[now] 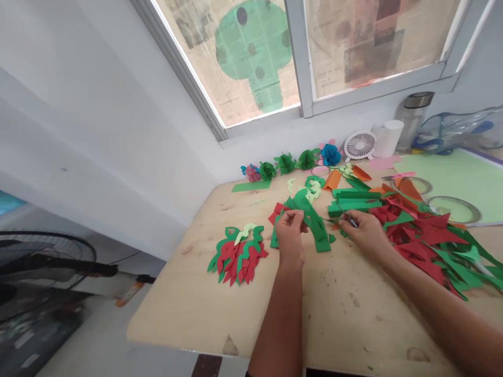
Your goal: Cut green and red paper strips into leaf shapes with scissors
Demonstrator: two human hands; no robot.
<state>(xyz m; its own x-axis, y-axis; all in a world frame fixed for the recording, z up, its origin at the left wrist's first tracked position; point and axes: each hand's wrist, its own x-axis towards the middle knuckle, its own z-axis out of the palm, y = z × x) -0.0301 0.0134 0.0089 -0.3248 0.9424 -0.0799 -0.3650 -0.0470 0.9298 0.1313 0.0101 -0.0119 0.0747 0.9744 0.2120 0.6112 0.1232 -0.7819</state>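
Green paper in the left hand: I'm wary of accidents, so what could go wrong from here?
The scissors in the right hand point towards the left hand, so a slip might nick a finger or miscut the green paper.

The red paper lies heaped by the right forearm, which could drag pieces out of place.

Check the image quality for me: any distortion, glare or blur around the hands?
Head view: wide-angle tilt, with the window frame slanting; window edges bright, nearly washed out; soft, even light on the table, only faint shadows. Head view: left hand and right hand slightly soft, the dark tool hard to make out; black fan smeared.
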